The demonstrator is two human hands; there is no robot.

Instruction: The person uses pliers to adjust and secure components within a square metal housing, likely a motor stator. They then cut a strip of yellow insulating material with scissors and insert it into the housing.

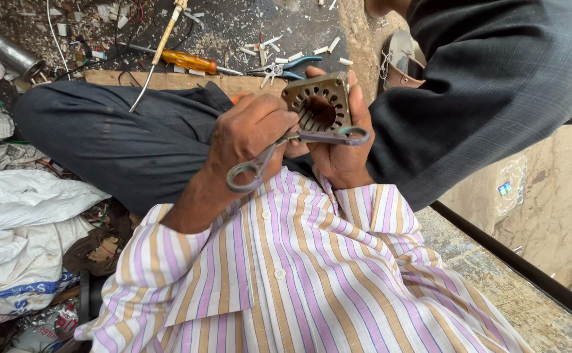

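While the right hand (345, 140) cups the square metal motor core (317, 104) from behind and below, fingers wrapped along its right edge, the left hand (250, 134) is closed around the metal scissors (292, 147) just beside it. The core sits at chest height above the crossed legs, its round bore and ring of slots turned toward the camera. The scissors' long axis runs nearly level across the view, one finger loop at lower left below the left hand, the other loop at the right lying against the right palm, so the tool crosses directly under the core's lower edge, touching or nearly so. The left hand is the nearer one to the bore. An orange-handled screwdriver (191, 62) and blue-handled pliers (286, 65) lie well apart on the littered floor (234, 29) beyond the knees.
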